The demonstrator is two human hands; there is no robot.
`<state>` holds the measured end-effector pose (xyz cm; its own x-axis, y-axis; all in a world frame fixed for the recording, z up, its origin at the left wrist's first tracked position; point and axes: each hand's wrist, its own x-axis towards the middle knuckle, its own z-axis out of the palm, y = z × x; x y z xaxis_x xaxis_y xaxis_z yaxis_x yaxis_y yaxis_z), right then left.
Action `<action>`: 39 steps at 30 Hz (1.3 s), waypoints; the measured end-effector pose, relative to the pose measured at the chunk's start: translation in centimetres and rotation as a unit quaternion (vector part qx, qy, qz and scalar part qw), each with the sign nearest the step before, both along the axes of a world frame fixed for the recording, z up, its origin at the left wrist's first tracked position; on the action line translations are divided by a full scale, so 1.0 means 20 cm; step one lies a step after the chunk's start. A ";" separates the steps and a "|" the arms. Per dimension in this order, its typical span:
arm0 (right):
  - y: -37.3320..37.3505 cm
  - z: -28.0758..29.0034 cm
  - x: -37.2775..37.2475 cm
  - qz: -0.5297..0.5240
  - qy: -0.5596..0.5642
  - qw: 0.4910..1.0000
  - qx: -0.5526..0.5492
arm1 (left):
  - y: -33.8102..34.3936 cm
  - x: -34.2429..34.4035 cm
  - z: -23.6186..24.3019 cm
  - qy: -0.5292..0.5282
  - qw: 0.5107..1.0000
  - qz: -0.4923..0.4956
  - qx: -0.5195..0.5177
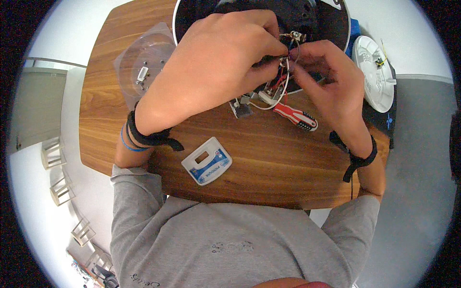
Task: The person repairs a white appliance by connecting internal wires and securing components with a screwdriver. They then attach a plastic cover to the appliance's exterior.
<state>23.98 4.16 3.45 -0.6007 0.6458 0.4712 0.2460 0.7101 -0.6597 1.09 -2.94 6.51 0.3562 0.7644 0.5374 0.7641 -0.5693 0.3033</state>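
Both hands work close together over a round black, white-rimmed lamp body (326, 24) at the far side of a wooden table (269, 168). My left hand (216, 67) pinches a small bundle of thin wires (287, 57) with its fingertips. My right hand (331, 81) grips the same wires from the right side. A white cable loop (283, 93) hangs below the fingers. Just under the hands lie a small grey connector block (241, 109) and a red-and-white screwdriver (297, 116).
A white and blue flat package (207, 161) lies near the table's front edge. A clear plastic bag with small screws (144, 67) sits at the left. A white round base plate (374, 72) rests at the right, beside a blue item (354, 29).
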 end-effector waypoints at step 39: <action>-0.04 0.06 0.01 -0.038 -0.045 0.998 0.039 | -0.02 0.03 0.19 -0.027 0.990 -0.005 -0.137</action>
<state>24.24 3.37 4.72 -0.5938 0.6538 0.4690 0.3560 0.7363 -0.5755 1.60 -3.43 10.26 0.3410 0.8807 0.3287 0.7374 -0.4675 0.4875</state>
